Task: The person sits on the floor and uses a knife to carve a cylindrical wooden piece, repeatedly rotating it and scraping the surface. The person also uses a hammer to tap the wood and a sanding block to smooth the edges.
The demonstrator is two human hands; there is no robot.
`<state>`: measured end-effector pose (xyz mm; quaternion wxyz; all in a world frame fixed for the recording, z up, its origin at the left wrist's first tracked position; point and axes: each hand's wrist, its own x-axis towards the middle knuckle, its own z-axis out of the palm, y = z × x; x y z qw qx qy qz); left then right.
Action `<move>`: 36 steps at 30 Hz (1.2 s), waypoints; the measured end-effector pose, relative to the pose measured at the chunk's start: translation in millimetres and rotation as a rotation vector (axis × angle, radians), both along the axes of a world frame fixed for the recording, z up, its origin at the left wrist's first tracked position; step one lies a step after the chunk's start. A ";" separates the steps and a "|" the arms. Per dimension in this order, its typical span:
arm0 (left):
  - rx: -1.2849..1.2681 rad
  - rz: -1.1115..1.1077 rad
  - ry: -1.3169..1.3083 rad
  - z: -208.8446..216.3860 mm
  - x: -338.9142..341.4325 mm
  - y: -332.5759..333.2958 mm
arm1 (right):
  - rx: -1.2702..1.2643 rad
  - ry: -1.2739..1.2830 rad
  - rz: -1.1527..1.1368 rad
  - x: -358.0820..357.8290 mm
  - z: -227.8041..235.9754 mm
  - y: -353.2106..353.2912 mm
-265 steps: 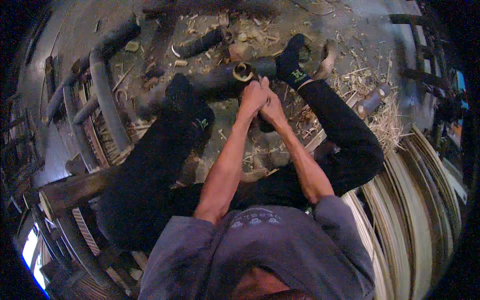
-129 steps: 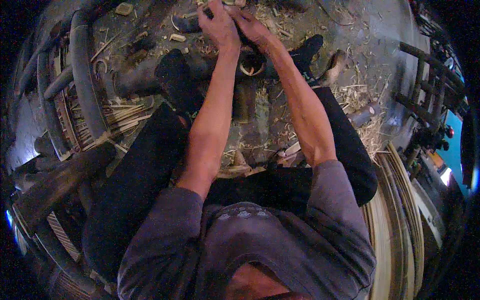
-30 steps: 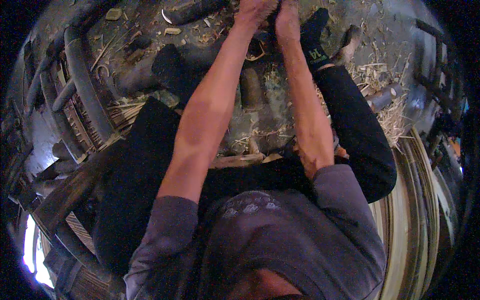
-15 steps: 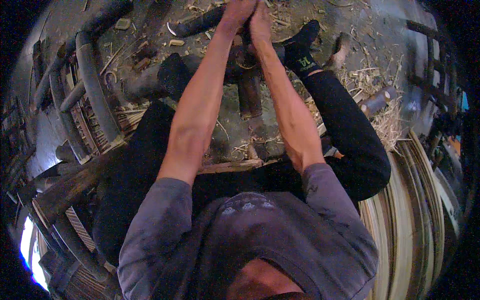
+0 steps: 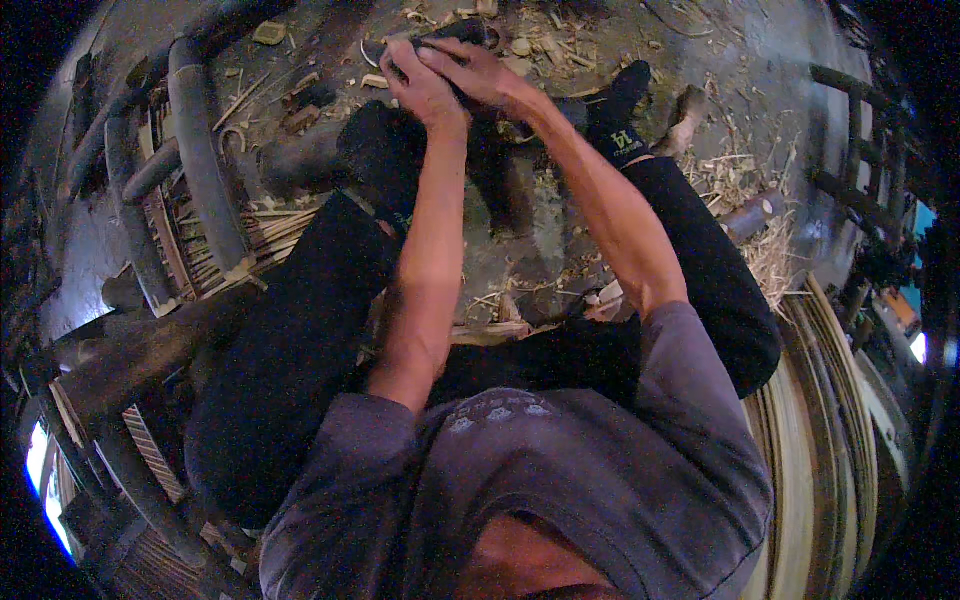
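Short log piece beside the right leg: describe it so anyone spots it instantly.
Find the person's black-trousered right leg in the head view. Just right of it is a heap of thin, pale shavings. The log piece lies there, set apart as the one thick, dark cylinder with a pale cut end.

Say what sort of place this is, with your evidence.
Probably a wood or bamboo workshop: pale shavings lie scattered, a bundle of long strips sits at right, and a frame of round poles stands at left.
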<state>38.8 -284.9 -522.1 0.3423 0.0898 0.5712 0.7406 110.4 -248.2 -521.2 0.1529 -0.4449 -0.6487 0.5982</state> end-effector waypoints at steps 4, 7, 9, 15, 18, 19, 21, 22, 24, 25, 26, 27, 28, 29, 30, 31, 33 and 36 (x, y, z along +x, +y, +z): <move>-0.028 -0.325 -0.195 -56.5 -8.5 46.2 | 0.052 -0.134 -0.126 5.9 26.0 13.1; -0.162 -0.641 -0.513 11.7 26.4 63.8 | -0.415 -0.554 -0.466 35.9 18.2 25.9; 0.358 -1.216 -0.451 -50.8 21.6 93.8 | 0.267 -0.246 -0.954 10.2 22.8 5.1; 0.540 -1.745 0.129 -26.5 150.5 73.2 | 0.519 0.280 -1.424 94.9 -28.3 -46.2; 0.067 -1.701 0.429 4.1 142.3 59.5 | 0.080 0.382 -1.677 83.5 13.9 -64.7; 0.125 -1.395 0.517 19.6 127.8 59.1 | 0.127 0.196 -1.522 94.8 12.6 -59.0; 0.113 -0.955 0.562 48.2 84.2 52.5 | 0.279 -0.007 -1.252 95.3 43.1 -54.9; 0.077 -0.818 0.542 70.6 56.4 48.5 | 0.282 0.020 -1.216 87.8 75.3 -58.4; -0.047 -0.987 0.182 108.6 13.7 10.3 | 0.272 0.068 -1.125 77.9 120.1 -75.3; -0.163 -1.053 0.180 126.9 13.3 -12.7 | 0.348 0.239 -1.145 81.5 122.4 -81.2; -0.283 -1.121 0.179 140.9 14.3 -32.8 | 0.366 0.240 -1.111 81.9 132.4 -91.0; -0.414 -1.182 0.174 146.7 14.3 -47.0 | 0.374 0.237 -1.074 81.1 142.5 -112.9; -0.354 -1.112 -0.022 142.1 21.9 -54.3 | 0.384 0.233 -1.041 80.5 151.9 -134.7; -0.291 -1.038 -0.218 128.2 35.6 -66.7 | 0.389 0.248 -1.005 76.1 154.1 -160.3; -0.229 -0.971 -0.420 110.6 49.0 -78.9 | 0.396 0.253 -0.979 76.5 149.5 -186.0; -0.057 -1.161 -0.517 88.8 55.0 -85.3 | 0.395 0.189 -0.883 84.3 137.8 -207.7; -0.158 -1.396 -0.149 82.1 59.5 -98.0 | 0.381 0.055 -0.700 102.6 111.2 -240.1; -0.207 -1.524 0.438 0.8 65.3 -104.2 | 0.272 -0.012 -0.645 98.3 92.4 -241.4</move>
